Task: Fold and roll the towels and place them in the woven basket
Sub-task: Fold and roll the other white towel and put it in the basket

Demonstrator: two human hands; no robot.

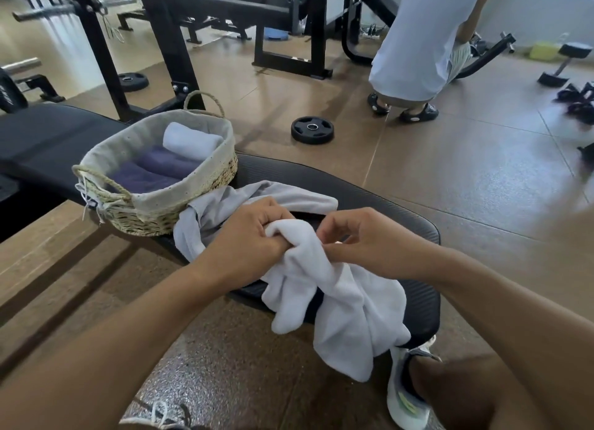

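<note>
A crumpled white towel (340, 294) lies over the near end of the black padded bench (385, 204) and hangs off its front edge. My left hand (247, 236) grips the towel's upper bunch. My right hand (360, 236) pinches an edge of the same towel beside it. A second light grey towel (225, 204) lies unfolded behind my hands, against the woven basket (180, 204). The basket stands on the bench at the left and holds one rolled white towel (193, 141) and two rolled purple towels (160, 169).
A black weight plate (311, 129) lies on the brown floor beyond the bench. A person in light clothes (418, 43) stands at the back right. Black gym racks (160, 43) rise behind the basket. Dumbbells (565, 63) lie far right. My shoe (405, 394) is under the bench end.
</note>
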